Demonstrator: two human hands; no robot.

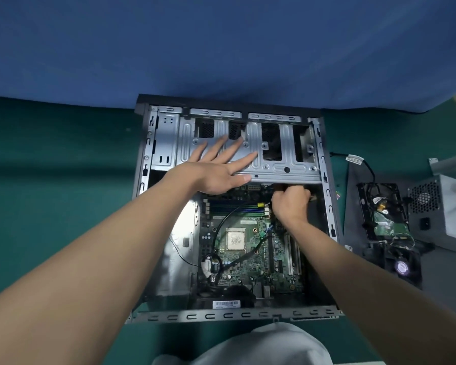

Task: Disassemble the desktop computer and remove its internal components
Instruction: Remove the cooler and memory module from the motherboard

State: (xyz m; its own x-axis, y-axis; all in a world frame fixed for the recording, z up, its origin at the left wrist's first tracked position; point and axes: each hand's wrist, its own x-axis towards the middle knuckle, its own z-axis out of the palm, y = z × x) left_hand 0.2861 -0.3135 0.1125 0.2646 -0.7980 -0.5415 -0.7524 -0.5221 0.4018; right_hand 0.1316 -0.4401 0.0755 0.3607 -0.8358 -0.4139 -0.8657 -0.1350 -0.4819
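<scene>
Steel case [234,316] holds motherboard [250,270]; left hand [216,175] flat on cage [282,171], right hand [290,204] grip unclear.

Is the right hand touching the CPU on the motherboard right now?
Apart. The head view shows the right hand curled at the drive cage's front edge, with bare motherboard between it and the CPU.

The bare left forearm [95,248] and bare right forearm [366,270] enter from the frame's lower corners, uncovered to the left hand [221,171] and right hand [290,204]. At bottom centre, a pale grey, softly creased cloth garment [261,346] covers the person's leg.
</scene>
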